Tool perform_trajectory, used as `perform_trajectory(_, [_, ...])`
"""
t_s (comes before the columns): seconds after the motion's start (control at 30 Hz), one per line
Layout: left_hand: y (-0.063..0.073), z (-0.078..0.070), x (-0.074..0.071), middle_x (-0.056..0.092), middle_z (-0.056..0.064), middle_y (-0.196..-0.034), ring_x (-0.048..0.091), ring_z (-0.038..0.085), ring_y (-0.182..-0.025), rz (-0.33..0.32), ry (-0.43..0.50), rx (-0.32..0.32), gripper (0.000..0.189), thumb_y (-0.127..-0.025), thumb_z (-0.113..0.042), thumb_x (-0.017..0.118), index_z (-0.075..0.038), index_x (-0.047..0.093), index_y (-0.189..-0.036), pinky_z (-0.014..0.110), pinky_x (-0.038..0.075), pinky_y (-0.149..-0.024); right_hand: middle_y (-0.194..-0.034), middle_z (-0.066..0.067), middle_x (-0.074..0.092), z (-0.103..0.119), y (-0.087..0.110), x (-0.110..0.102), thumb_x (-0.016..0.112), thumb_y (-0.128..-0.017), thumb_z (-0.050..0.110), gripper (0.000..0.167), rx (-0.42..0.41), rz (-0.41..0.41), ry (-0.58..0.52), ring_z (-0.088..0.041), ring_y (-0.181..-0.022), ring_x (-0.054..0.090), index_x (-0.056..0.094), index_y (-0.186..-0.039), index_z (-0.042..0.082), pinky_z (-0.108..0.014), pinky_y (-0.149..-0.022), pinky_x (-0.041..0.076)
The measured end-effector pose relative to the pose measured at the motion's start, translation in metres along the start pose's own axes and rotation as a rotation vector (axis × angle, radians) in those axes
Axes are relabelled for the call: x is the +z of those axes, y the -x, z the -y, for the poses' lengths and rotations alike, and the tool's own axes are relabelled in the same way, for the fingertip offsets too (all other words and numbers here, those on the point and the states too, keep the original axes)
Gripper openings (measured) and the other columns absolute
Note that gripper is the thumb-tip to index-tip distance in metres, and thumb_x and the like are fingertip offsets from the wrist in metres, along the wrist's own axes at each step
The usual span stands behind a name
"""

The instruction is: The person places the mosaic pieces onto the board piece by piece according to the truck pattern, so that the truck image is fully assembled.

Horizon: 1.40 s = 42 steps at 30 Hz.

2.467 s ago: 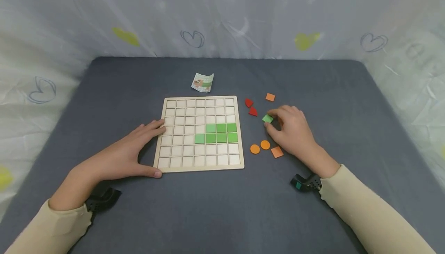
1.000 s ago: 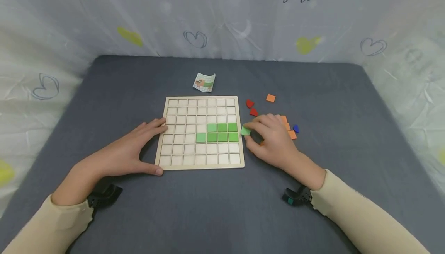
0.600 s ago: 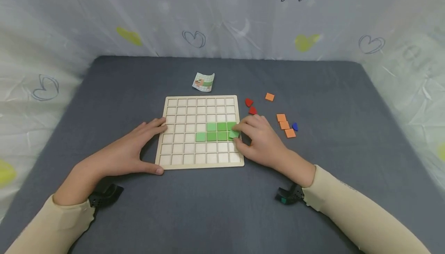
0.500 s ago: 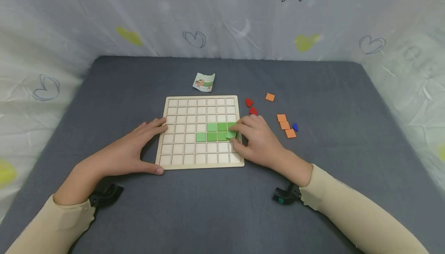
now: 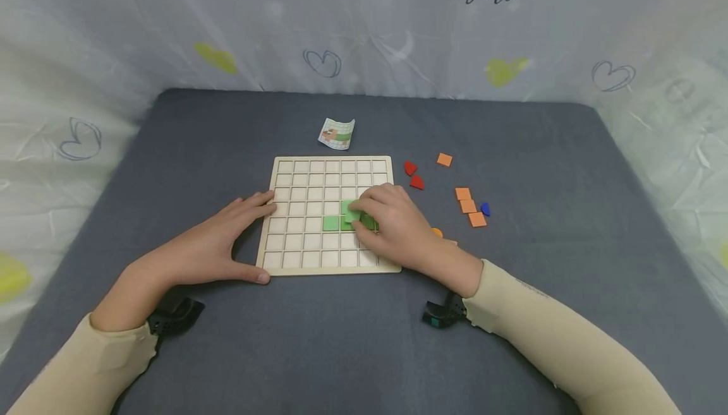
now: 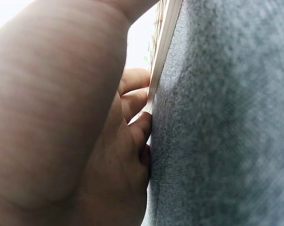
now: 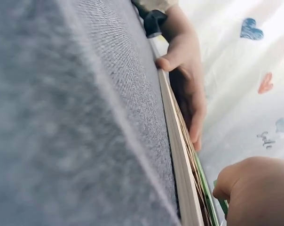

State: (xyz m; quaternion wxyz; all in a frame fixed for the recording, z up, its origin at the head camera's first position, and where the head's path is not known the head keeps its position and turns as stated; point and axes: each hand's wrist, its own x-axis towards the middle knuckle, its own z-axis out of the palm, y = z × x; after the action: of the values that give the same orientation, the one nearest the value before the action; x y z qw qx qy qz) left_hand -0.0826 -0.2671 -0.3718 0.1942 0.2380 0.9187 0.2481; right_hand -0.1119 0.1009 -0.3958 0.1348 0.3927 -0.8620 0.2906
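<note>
A pale wooden grid board [image 5: 327, 271] lies flat on the table, with a block of green square tiles set in its cells; a light green tile [image 5: 331, 223] ends the lower row. My left hand [image 5: 210, 244] rests along the board's left edge, fingers and thumb spread, the thumb by the near corner. The left wrist view shows the left fingers [image 6: 135, 81] touching the board's side [image 6: 164, 47]. Over the green rows, my right hand [image 5: 398, 225] pinches a loose light green square tile [image 5: 351, 215] between thumb and fingers, hiding several set tiles.
Right of the board lie two red pieces [image 5: 417, 182], several orange squares [image 5: 468, 206], a blue piece [image 5: 485, 209] and a partly hidden orange disc [image 5: 437, 232]. A small curled picture card [image 5: 337, 134] sits beyond the board. A printed curtain [image 5: 364, 23] hangs behind the table.
My right hand has picked the light green tile off the table on the right and carried it left over the board's green rows. The left hand has stayed at the board's edge.
</note>
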Motion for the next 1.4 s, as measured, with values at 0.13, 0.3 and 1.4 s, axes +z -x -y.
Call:
perform_trajectory(0.13, [-0.001,0.0,0.0,0.006,-0.005,-0.183,0.0,0.043,-0.167,0.003,-0.001,-0.001,0.128,-0.075,-0.081,0.084,-0.026,0.025,-0.175,0.072,0.017,-0.128,-0.11,-0.005,0.072,0.003,-0.008,0.002,0.076,-0.098,0.01,0.02,0.005,0.006,0.007,-0.026,-0.106,0.064,0.082,-0.117,0.006,-0.046,-0.097,0.051])
perform_trajectory(0.3, [0.0,0.001,0.0,0.006,-0.006,-0.183,0.001,0.043,-0.167,0.001,-0.004,-0.004,0.128,-0.075,-0.082,0.083,-0.027,0.026,-0.175,0.072,0.017,-0.128,-0.11,-0.005,0.072,0.006,-0.019,0.004,0.074,-0.099,0.011,0.02,0.011,0.027,0.003,-0.026,-0.106,0.065,0.082,-0.117,0.007,-0.045,-0.099,0.051])
perform_trajectory(1.4, [0.0,-0.002,-0.001,0.007,-0.007,-0.183,0.002,0.042,-0.167,0.003,-0.012,-0.016,0.128,-0.075,-0.082,0.083,-0.027,0.026,-0.176,0.071,0.017,-0.129,-0.109,-0.002,0.072,0.003,-0.036,0.021,0.069,-0.1,0.014,0.023,0.069,0.089,-0.041,-0.021,-0.105,0.065,0.082,-0.119,0.008,-0.042,-0.098,0.051])
